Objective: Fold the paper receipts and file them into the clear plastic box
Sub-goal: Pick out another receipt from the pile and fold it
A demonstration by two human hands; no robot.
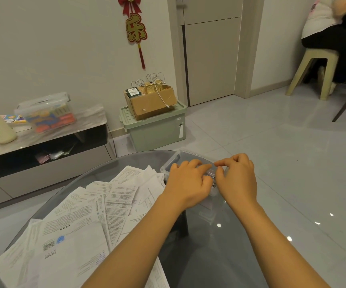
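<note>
Both hands sit over the clear box (176, 161) at the far edge of the round smoked-glass table (219, 256). Box is thin transparent plastic, rectangular with rounded corners, mostly hidden under the hands. Left hand (185, 183) has its fingers curled down onto the box top; right hand (237, 177) is curled too, thumb and forefinger close together near a small pale strip with dark print between the hands. Can't tell whether either hand really grips that strip or the box lid. Receipts (80, 215) lie just left of the box in a loose fanned heap: thin white sheets, flat and unfolded, dense small print, one with a QR code and blue round logo. Floor is glossy pale tile (292, 142). Cardboard carton (150, 100) sits on a green plastic bin (157, 129) by the wall.
</note>
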